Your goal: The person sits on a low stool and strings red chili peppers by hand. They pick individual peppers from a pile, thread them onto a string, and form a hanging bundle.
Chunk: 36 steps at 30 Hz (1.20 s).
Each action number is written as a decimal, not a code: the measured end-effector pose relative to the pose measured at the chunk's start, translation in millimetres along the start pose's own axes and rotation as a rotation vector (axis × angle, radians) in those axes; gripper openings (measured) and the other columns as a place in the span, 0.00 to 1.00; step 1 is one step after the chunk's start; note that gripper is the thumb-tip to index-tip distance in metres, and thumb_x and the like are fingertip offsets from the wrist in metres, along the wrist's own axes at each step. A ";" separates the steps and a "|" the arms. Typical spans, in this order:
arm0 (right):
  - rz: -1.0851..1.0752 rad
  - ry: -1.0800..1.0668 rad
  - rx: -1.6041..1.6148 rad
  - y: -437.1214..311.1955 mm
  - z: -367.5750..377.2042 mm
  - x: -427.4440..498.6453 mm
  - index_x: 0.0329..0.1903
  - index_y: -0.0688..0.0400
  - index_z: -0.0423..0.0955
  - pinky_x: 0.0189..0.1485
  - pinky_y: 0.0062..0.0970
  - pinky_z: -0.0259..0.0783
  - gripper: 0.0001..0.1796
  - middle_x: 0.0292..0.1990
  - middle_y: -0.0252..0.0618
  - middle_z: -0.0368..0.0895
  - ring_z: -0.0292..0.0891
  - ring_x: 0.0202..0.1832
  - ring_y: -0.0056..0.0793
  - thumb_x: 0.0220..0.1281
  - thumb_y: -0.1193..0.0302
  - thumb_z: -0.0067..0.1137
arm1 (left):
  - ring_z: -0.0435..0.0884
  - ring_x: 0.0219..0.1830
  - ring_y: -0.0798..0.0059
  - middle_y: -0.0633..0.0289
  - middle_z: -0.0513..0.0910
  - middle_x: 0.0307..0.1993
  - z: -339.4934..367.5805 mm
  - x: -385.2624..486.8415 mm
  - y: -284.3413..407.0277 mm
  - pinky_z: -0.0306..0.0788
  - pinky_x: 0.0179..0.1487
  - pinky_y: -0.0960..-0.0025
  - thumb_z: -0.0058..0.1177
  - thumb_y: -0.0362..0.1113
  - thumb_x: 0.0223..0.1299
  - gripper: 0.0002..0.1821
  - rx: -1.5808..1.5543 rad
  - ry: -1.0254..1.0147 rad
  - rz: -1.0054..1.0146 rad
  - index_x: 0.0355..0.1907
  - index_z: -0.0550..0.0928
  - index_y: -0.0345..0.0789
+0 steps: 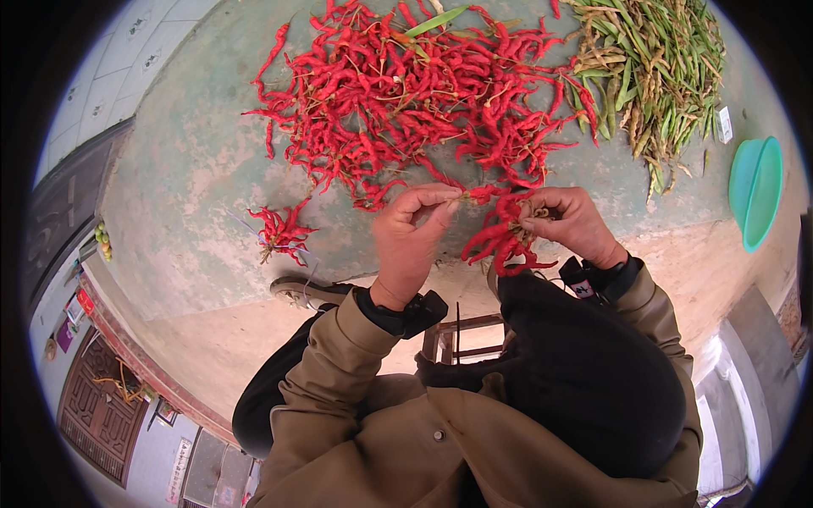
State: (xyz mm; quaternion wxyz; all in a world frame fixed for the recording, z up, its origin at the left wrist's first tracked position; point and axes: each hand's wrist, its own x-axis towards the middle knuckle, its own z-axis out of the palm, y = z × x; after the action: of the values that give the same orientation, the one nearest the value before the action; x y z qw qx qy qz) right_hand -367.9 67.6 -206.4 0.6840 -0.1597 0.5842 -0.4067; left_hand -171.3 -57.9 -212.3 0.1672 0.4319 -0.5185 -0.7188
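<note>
My left hand [413, 228] pinches a red chili pepper [486, 192] by its stem between thumb and fingers. Close beside it, my right hand [571, 219] grips a bunch of red chilies [508, 238] by their gathered stems, the pods hanging and fanning out to the left and below. Beyond both hands lies a large heap of wrinkled red chilies [406, 89] on the concrete floor. A smaller bunch of chilies [282, 232], with a pale purple string around its stems, rests on the floor to the left of my left hand.
A pile of green and dried bean pods [654, 70] lies at the upper right, with a small white box [725, 124] beside it. A turquoise plastic basin [756, 193] stands farther right. Between my knees is part of a wooden stool [473, 322]. My shoe [305, 292] is near the small bunch.
</note>
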 end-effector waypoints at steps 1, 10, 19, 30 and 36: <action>0.007 0.009 -0.005 -0.8 0.3 -1.0 0.33 0.64 0.76 0.35 0.15 0.70 0.03 0.28 0.31 0.78 0.73 0.32 0.12 0.54 0.79 0.58 | 0.75 0.41 0.81 0.62 0.78 0.42 0.5 0.1 0.2 0.68 0.45 0.77 0.52 0.24 0.57 0.05 -0.004 -0.051 0.010 0.36 0.80 0.31; -0.112 0.046 -0.005 2.0 6.2 1.8 0.37 0.65 0.77 0.36 0.15 0.70 0.07 0.33 0.32 0.79 0.74 0.34 0.13 0.53 0.80 0.58 | 0.76 0.42 0.71 0.57 0.76 0.42 40.9 -15.3 -0.2 0.70 0.45 0.74 0.58 0.24 0.48 0.05 0.347 -0.075 0.326 0.30 0.80 0.31; -0.030 -0.096 -0.017 1.9 6.1 4.1 0.40 0.65 0.77 0.36 0.16 0.69 0.11 0.31 0.30 0.75 0.73 0.34 0.15 0.51 0.83 0.57 | 0.75 0.42 0.79 0.59 0.72 0.47 54.5 -16.8 -6.8 0.72 0.43 0.76 0.54 0.23 0.52 0.02 -0.201 -0.127 -0.023 0.30 0.79 0.30; 0.041 -0.143 -0.049 1.5 -2.5 5.1 0.33 0.62 0.76 0.32 0.14 0.65 0.04 0.28 0.27 0.74 0.69 0.30 0.12 0.52 0.80 0.58 | 0.76 0.32 0.78 0.61 0.76 0.35 -43.8 14.2 -59.1 0.71 0.37 0.76 0.56 0.29 0.53 0.06 0.432 0.221 0.019 0.35 0.79 0.33; 0.003 -0.056 -0.068 2.0 -6.4 6.0 0.32 0.60 0.75 0.27 0.12 0.57 0.05 0.26 0.25 0.74 0.63 0.27 0.10 0.52 0.74 0.61 | 0.77 0.37 0.56 0.53 0.75 0.38 -106.5 15.6 -107.6 0.73 0.39 0.60 0.62 0.36 0.44 0.15 1.144 0.273 -0.022 0.35 0.77 0.35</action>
State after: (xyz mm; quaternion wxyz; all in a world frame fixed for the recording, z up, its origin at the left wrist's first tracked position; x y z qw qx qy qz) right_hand -373.2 66.0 -213.5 0.6948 -0.1933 0.5785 -0.3811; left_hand -73.3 -88.9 -324.5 -0.0346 0.5476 -0.7932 -0.2642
